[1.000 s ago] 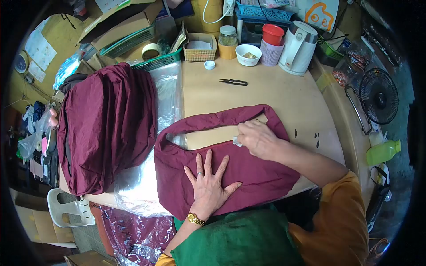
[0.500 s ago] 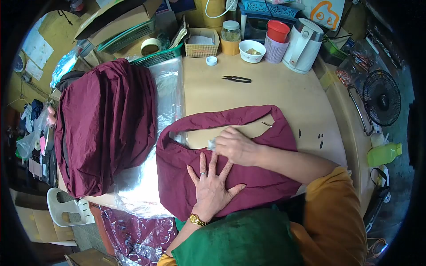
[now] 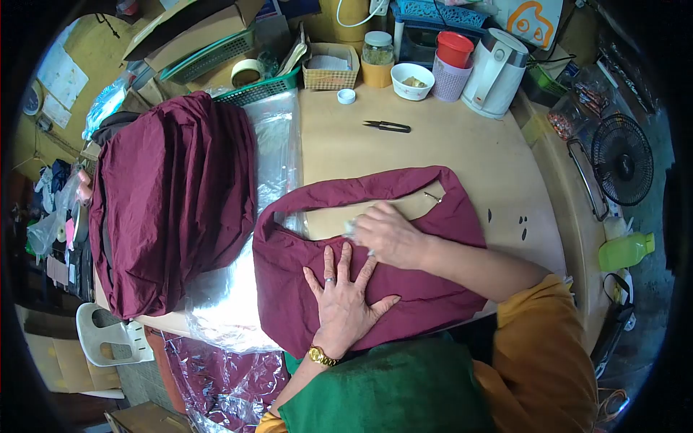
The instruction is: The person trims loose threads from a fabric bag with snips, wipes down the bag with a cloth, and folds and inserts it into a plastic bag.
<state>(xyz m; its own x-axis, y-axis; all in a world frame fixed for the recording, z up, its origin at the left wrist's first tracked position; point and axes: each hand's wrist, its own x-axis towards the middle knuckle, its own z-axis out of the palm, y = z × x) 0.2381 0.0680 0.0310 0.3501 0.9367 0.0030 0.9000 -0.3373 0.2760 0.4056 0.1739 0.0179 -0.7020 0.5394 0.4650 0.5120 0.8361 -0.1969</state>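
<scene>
A maroon fabric bag (image 3: 285, 289) lies flat on the table in front of me, its looped strap pointing away from my body. My left hand (image 3: 345, 303) rests on the bag's front, palm down with fingers spread. Just beyond those fingertips, at the edge of the bag's opening, my right hand (image 3: 390, 237) is closed around a small whitish wad (image 3: 351, 229) that looks like cloth or tissue. Most of the wad is hidden by the fingers. A metal zipper pull (image 3: 433, 196) shows near the right end of the opening.
Left of the bag, a tall pile of maroon fabric (image 3: 173, 209) sits beside clear plastic sheets (image 3: 278, 144). Black thread snips (image 3: 387, 127) lie on the table (image 3: 462, 148). Along the back stand a jar (image 3: 377, 54), a white bowl (image 3: 412, 81) and an electric kettle (image 3: 494, 76).
My right hand, with the whitish wad, has shifted slightly right and away from me along the opening's edge. My left hand stays spread in the same place on the bag.
</scene>
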